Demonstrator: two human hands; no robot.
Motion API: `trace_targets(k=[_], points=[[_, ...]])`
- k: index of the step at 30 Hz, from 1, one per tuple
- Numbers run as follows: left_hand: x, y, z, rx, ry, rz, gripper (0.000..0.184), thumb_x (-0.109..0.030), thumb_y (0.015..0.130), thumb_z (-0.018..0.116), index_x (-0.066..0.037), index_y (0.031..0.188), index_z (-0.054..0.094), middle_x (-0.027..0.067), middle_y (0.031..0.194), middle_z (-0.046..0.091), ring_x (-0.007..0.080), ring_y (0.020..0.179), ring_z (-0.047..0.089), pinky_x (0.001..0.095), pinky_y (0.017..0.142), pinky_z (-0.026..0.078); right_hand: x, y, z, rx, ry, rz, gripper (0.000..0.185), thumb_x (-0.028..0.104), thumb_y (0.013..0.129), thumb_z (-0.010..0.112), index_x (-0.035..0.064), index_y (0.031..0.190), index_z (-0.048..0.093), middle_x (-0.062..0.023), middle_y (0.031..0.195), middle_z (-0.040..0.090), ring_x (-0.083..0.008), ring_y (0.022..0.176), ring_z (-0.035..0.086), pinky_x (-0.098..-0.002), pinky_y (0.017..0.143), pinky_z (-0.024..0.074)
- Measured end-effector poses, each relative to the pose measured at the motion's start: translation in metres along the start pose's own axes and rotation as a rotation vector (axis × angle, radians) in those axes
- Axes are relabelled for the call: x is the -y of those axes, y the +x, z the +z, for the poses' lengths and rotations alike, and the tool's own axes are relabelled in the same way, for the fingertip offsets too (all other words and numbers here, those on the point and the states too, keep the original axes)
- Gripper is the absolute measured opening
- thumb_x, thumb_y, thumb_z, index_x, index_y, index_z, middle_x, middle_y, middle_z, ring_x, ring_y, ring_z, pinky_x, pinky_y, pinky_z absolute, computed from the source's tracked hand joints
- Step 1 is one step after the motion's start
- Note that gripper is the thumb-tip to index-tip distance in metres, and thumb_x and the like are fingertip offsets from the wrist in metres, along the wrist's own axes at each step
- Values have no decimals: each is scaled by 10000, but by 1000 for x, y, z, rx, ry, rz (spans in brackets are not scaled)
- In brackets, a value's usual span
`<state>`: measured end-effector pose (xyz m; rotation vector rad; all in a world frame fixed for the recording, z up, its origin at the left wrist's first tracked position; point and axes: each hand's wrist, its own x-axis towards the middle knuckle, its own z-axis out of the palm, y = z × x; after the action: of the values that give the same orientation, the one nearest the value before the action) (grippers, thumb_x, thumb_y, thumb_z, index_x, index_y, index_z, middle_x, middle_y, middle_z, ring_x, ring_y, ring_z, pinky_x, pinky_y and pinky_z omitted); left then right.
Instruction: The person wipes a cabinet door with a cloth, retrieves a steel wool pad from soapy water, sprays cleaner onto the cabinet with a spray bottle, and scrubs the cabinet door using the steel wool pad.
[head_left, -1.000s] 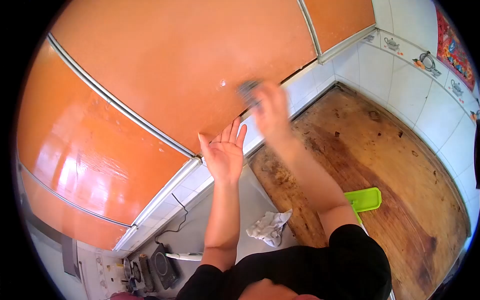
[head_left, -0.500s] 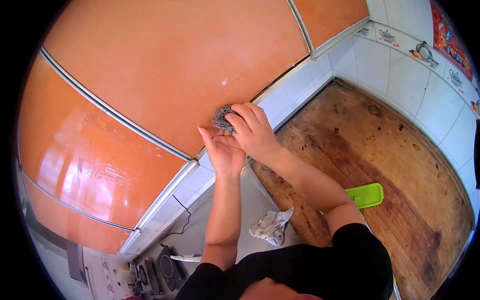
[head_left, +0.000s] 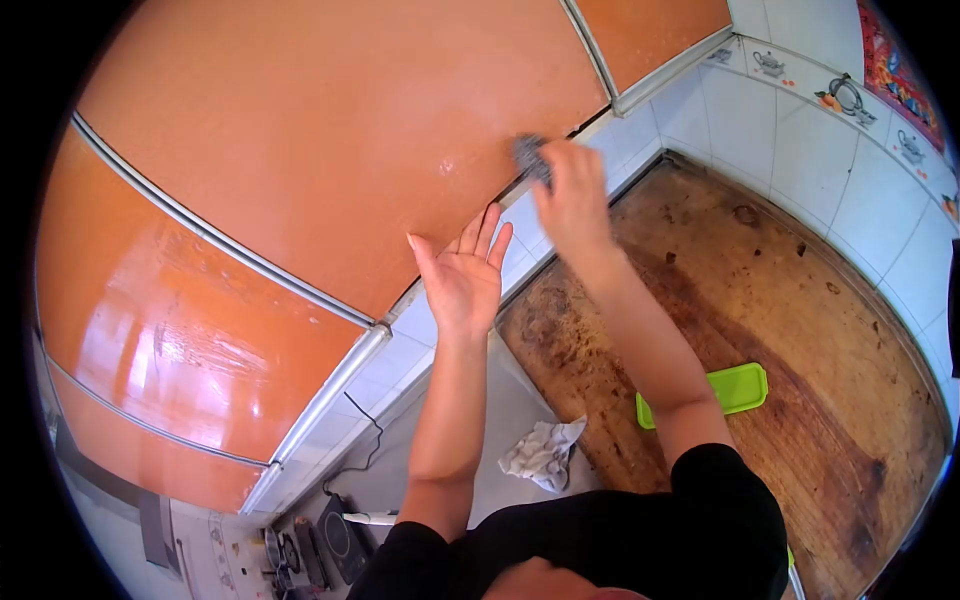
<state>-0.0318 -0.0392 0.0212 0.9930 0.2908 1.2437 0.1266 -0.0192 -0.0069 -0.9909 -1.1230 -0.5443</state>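
Observation:
A grey steel wool scrubber (head_left: 531,160) presses on the orange cabinet door (head_left: 340,130) near its lower edge. My right hand (head_left: 573,195), smeared by motion, grips the scrubber with bent fingers. Below and to the left, my left hand (head_left: 465,280) is open, palm up with the fingers spread. Its fingertips lie at the door's bottom edge, and it holds nothing. A small whitish mark shows on the door between the thumb and the scrubber.
A stained wooden board (head_left: 800,340) spans the right side, with a bright green plastic lid or tray (head_left: 738,389) on it. A crumpled whitish cloth (head_left: 543,455) lies on the grey counter (head_left: 440,400). White tiled walls (head_left: 815,150) enclose the corner. A black cooktop (head_left: 343,540) sits lower left.
My right hand has carried the scrubber up and right along the door's lower edge, away from my left hand. The left fingers, earlier partly behind the right hand, now show fully spread.

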Motion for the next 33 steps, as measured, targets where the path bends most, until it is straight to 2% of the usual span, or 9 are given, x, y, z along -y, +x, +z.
trace_targets(k=[2, 6, 10, 15, 17, 18, 21, 27, 33], points=[[2, 1, -1, -4, -10, -14, 876, -656, 909, 399, 54, 1404, 267, 221, 1419, 359, 330, 1297, 387, 470, 1071, 350, -4, 5, -2, -48, -48, 92, 327, 49, 701, 627, 22, 1018, 552, -152, 1056, 555, -345, 999, 517, -470, 877, 412], [6, 7, 2, 8, 40, 42, 837, -638, 903, 438, 32, 1389, 314, 189, 1394, 403, 351, 1250, 438, 488, 1048, 380, 30, -16, 6, 99, 127, -209, 355, 48, 688, 629, 25, 1033, 543, -159, 1067, 545, -357, 989, 499, -464, 850, 407], [8, 9, 0, 53, -53, -79, 786, -636, 912, 423, -24, 1397, 335, 167, 1397, 407, 345, 1252, 431, 496, 1053, 367, -3, 0, -3, -23, -76, 0, 324, 108, 670, 654, 29, 973, 570, -141, 1050, 554, -338, 952, 517, -450, 843, 406], [17, 13, 3, -94, 114, 104, 823, -660, 898, 422, -15, 1402, 328, 151, 1407, 400, 349, 1251, 419, 510, 1058, 349, 30, -15, -1, 211, 97, -253, 440, 105, 681, 666, 25, 1099, 552, -156, 1095, 551, -355, 1085, 493, -463, 915, 401], [14, 13, 3, 2, 28, -6, 816, -662, 897, 420, -21, 1396, 342, 138, 1415, 393, 345, 1242, 423, 511, 1058, 348, 28, -14, -3, 246, 106, -308, 443, 105, 678, 668, 29, 1101, 557, -154, 1096, 552, -353, 1093, 495, -456, 917, 401], [12, 12, 3, 47, -16, -57, 812, -663, 897, 419, -23, 1393, 349, 132, 1420, 390, 344, 1237, 425, 511, 1059, 347, 9, -5, 1, 69, -36, -346, 307, 188, 700, 647, 31, 956, 584, -129, 1016, 560, -318, 951, 526, -441, 786, 440], [12, 11, 11, 9, -30, -94, 809, -688, 889, 404, -31, 1360, 384, 124, 1320, 480, 284, 1151, 480, 451, 1046, 369, -28, 14, -12, -22, -218, -45, 288, 171, 704, 630, 33, 952, 584, -126, 1007, 565, -313, 942, 531, -428, 795, 445], [22, 19, 8, -31, 112, 99, 895, -666, 881, 451, 42, 1404, 287, 149, 1420, 378, 343, 1256, 390, 517, 1075, 325, 31, -9, -2, 99, 82, -363, 289, 103, 690, 623, 30, 966, 579, -131, 1007, 571, -321, 940, 528, -430, 795, 438], [17, 19, 15, 55, -101, -149, 842, -655, 877, 477, 3, 1382, 335, 131, 1420, 378, 323, 1275, 372, 508, 1083, 321, -40, 39, -14, 31, -201, 39, 329, 87, 711, 629, 21, 1030, 581, -151, 1061, 560, -344, 1032, 525, -454, 872, 429]])
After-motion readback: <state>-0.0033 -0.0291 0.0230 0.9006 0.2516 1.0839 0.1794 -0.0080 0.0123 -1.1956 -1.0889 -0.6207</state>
